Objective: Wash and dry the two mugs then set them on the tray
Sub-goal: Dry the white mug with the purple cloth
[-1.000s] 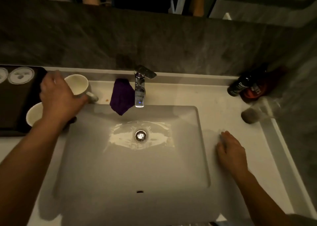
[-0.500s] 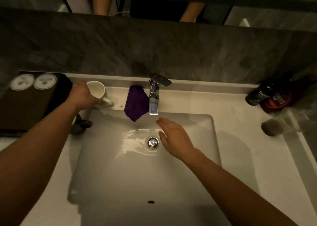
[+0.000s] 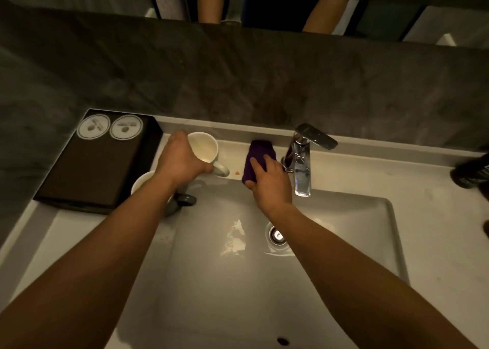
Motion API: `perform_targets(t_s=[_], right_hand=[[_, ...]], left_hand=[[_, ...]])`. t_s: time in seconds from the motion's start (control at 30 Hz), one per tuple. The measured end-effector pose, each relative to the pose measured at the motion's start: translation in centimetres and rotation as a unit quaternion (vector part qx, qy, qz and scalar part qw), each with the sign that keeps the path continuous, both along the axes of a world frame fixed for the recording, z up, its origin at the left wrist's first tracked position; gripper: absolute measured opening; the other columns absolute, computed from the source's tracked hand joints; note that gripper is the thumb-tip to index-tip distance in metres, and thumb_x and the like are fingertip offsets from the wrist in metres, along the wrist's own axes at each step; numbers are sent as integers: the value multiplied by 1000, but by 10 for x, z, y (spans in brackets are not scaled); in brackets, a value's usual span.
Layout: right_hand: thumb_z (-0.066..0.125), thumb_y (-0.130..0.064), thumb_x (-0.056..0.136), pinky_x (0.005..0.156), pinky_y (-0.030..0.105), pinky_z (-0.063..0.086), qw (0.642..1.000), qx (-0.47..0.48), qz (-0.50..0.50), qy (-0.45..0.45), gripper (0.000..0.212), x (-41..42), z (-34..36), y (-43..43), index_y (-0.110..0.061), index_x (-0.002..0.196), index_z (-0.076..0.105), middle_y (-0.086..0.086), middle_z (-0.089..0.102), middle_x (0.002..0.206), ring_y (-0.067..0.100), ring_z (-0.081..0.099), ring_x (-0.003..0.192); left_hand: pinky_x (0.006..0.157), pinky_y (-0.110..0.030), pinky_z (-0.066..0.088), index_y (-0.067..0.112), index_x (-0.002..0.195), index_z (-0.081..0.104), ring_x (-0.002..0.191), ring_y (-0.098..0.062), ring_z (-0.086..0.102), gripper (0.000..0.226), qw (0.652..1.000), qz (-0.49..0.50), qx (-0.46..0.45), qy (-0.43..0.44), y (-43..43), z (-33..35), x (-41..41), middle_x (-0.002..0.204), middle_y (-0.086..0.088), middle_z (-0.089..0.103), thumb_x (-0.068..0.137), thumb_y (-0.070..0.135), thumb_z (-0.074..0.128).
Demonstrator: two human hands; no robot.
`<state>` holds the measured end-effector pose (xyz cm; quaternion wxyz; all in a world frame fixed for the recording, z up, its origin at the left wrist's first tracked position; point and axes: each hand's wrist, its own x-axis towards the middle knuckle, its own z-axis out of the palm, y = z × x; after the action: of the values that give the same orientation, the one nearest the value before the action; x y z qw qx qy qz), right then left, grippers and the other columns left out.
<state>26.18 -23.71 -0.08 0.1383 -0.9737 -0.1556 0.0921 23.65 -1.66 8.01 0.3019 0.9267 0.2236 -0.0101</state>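
Left grip: left hand (image 3: pixel 182 160) wrapped close round the side of a white glazed ceramic mug (image 3: pixel 203 147), mouth tilted up towards the camera, smooth loop handle jutting right
Mug position: on or just above the pale counter (image 3: pixel 383 168) behind the basin, beside the tray; cannot tell if it touches down
Right grip: right hand (image 3: pixel 270 181) holds a purple fuzzy cloth (image 3: pixel 258 152), fingers laid over the top, thumb tucked under its lower edge
Cloth position: bunched on the basin's back rim, just left of the chrome lever tap (image 3: pixel 301 160)
Second white mug (image 3: pixel 143 183): under the left forearm, at the tray's edge, mostly hidden
Black rectangular tray (image 3: pixel 100 168): matte, flat, two round white discs (image 3: pixel 93 126) at its far end
White rectangular basin (image 3: pixel 264 282): glossy, wet sheen near the round metal drain (image 3: pixel 276 234)
Far right: dark bottle (image 3: pixel 471 174), cut off by the frame
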Motion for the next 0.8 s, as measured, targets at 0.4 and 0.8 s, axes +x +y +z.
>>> perform_targets(t_s=[0.4,0.8], right_hand=[[59,-35,100,95,36,59,740,631,-170,157,24,-87,88,16,-39,124,61,-3,73,121,22,69,116],[52,-31,102,118,36,37,856,498,125,60,40,-120,190,0,-30,142,48,-7,45,157,20,41,147]], left_hand=[[74,-13,42,49,126,47,100,1,54,88,979,-101,-145,-105,9,62,-65,114,29,51,53,44,94],[88,-43,61,8,133,60,109,-33,70,105,712,31,-682,-165,-32,59,-126,120,-15,72,45,46,101]])
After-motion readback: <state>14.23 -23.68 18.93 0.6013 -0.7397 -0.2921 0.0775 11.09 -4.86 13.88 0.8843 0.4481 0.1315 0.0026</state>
